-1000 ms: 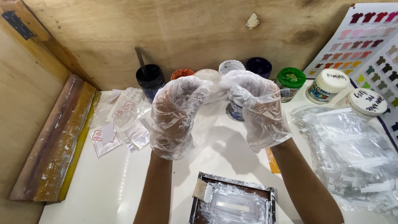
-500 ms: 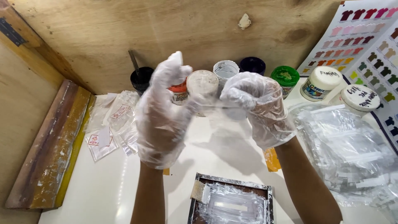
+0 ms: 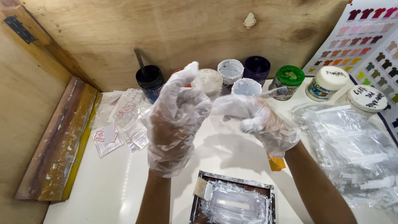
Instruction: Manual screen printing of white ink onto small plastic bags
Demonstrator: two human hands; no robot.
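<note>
Two gloved hands are meeting above a white table (image 3: 124, 195): the left hand (image 3: 176, 120) is rising upright, fingers pinching a clear plastic bag (image 3: 222, 120) that the right hand (image 3: 259, 120) is gripping beside it.

Setting: small screen-printing workshop bench.
Evidence: open round ink jars (image 3: 257, 68) along the far plywood wall (image 3: 166, 29); garment colour chart (image 3: 369, 37) far right; ink-stained wooden squeegee (image 3: 58, 145) left; small metal-framed printing screen (image 3: 232, 203) near edge of the white table (image 3: 112, 186).
</note>
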